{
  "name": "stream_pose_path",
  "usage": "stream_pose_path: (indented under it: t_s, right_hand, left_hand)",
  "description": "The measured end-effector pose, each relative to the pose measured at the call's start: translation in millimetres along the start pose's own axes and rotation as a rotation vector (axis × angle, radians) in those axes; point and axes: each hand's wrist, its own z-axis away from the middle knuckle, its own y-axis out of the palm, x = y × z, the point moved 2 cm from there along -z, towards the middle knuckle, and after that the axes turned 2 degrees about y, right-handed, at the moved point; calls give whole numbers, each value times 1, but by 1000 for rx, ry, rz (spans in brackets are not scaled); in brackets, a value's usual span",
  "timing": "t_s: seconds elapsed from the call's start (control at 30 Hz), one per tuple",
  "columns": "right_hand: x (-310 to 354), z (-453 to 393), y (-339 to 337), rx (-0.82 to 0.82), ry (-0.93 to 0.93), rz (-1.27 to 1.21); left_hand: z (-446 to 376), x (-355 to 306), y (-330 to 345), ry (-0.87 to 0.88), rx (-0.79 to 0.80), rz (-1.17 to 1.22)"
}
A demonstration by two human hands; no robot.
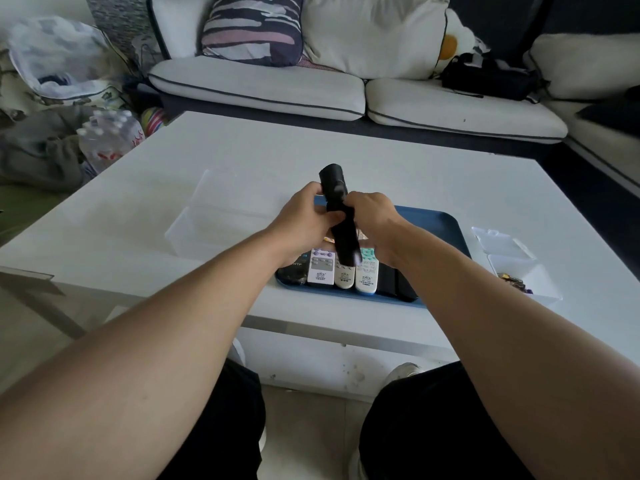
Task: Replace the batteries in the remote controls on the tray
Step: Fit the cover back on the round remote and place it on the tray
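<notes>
Remote in hand: black remote (337,216) was held up over the blue tray (440,225), centre of frame, long axis running from the person up and away, far end tipped up.
Left hand (304,216): fingers curled round its middle from the left.
Right hand (372,216): fingers wrapped on from the right, touching it, about level with the left, so neither was nearer.
Guess: popping the battery cover, though it faced away from me.
Rest of remotes: white ones (322,270) lay in the tray's near end, right under the hands.

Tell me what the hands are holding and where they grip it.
Both hands, left and right, grip one black remote around its middle, above the blue tray.
</notes>
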Motion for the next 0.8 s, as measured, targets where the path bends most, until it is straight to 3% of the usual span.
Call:
stream_pose_path:
  t_s: [0.13, 0.23, 0.37, 0.5, 0.8]
  right_hand:
    - [-2, 1, 0, -31, -42, 168]
    - [-3, -3, -5, -58, -157, 286]
    - [-4, 2, -14, -8, -274, 370]
    - [-10, 4, -12, -45, -433, 585]
    - [-17, 7, -21, -25, -364, 540]
  left_hand:
    - [1, 4, 1, 35, 32, -113]
    - [-1, 4, 2, 3, -60, 18]
    - [-7, 5, -5, -83, -311, 280]
    - [-9, 10, -7, -137, -333, 359]
    - [-7, 12, -15, -117, -435, 234]
